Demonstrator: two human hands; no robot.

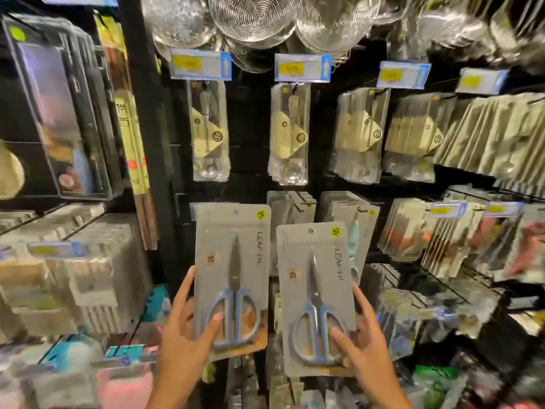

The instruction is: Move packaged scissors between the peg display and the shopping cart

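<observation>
From my feed, I see two bare hands and forearms entering from the bottom edge. The left hand (184,329) comes in at about seven o'clock, the right hand (364,340) at about five o'clock. No sleeves show on either forearm as far as the frame reaches; both are uncovered down to the bottom edge. I see no gloves, no rings, no watch or bracelet on either wrist. The fingers (216,318) are slim, and the nails are short and plain, without coloured polish that I can make out. The picture is soft with blur, so finer marks I cannot tell.
</observation>
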